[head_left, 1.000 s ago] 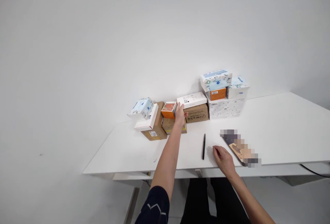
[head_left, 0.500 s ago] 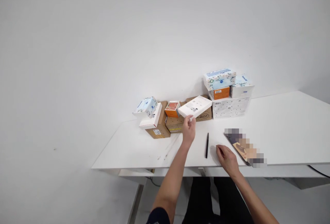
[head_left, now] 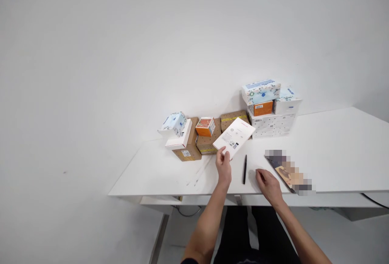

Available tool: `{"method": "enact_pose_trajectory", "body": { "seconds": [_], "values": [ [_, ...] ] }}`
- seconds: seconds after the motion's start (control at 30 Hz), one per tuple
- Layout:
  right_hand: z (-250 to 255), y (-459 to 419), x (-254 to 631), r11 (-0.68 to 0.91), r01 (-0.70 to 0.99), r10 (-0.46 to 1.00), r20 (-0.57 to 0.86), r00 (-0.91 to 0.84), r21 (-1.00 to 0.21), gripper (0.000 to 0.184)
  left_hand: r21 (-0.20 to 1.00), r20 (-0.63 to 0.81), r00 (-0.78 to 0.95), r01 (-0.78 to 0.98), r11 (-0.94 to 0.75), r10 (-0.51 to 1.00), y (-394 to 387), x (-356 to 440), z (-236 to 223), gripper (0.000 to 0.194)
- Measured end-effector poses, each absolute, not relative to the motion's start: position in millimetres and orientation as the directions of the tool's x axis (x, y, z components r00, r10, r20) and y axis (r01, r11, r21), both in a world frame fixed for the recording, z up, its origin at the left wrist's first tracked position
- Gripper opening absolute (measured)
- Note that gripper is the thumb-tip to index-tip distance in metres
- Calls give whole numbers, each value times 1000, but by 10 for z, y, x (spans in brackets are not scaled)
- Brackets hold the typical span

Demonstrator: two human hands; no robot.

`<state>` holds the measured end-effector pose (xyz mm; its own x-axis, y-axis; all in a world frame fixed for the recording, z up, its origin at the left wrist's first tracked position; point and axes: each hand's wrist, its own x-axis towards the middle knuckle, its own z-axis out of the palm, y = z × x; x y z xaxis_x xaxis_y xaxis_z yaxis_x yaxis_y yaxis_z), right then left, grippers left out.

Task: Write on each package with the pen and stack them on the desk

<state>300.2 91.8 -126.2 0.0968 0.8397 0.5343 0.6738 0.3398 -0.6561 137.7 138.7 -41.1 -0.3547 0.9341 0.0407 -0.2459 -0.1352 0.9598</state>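
box (head_left: 234,136), thin and white, tilts above the bench (head_left: 328,154) at one o'clock from the left hand (head_left: 224,167), whose narrow grip pinches its near edge; a firm, steady pinch should keep it clear of the brown carton (head_left: 232,120) beyond; the right hand (head_left: 269,186) lies curled, seemingly bare; since the earlier frame, the box has swung toward six o'clock, uncovering the carton's taped top

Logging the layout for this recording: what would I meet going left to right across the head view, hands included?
Leftmost blue-and-white pack → orange-and-red box → left hand, gripping a flat white box → black pen → right hand → flat item, partly pixelated.
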Motion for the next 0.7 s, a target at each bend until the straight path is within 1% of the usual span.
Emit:
{"method": "enact_pose_trajectory", "body": {
  "seconds": [0.1,0.27,0.37,0.43,0.5,0.57,0.6,0.63,0.67,0.7],
  "values": [
    [-1262,918,3010,327,668,849,518,104,-669,28,966,48,-375,-216,-138,926,971,1283,-568,43],
    [-1281,921,3028,319,654,862,497,101,-686,28,972,-97,-455,-234,-14,885,234,1025,-867,43],
    [-1294,919,3026,295,656,874,473,109,-695,28,957,-178,-506,-290,27,844,-41,924,-998,49],
    [-1299,918,3019,271,667,880,459,120,-694,29,936,-240,-480,-346,70,844,-148,905,-1050,55],
    [-1296,916,3012,256,686,883,453,121,-682,30,920,-288,-404,-367,134,869,-218,909,-1066,63],
    [-1287,913,3008,257,697,884,455,111,-670,30,929,-311,-317,-300,216,896,-275,908,-1047,72],
    [-1281,911,3006,262,699,883,458,106,-666,30,944,-302,-286,-225,242,909,-301,898,-1029,72],
    [-1276,910,3005,266,698,881,461,103,-664,30,962,-268,-269,-120,244,925,-324,878,-1007,69],
    [-1273,910,3004,270,698,880,465,101,-663,29,977,-205,-267,9,215,942,-342,850,-983,63],
    [-1271,911,3003,271,699,879,466,100,-662,29,976,-112,-273,149,157,955,-355,817,-960,55]
  ]
}}
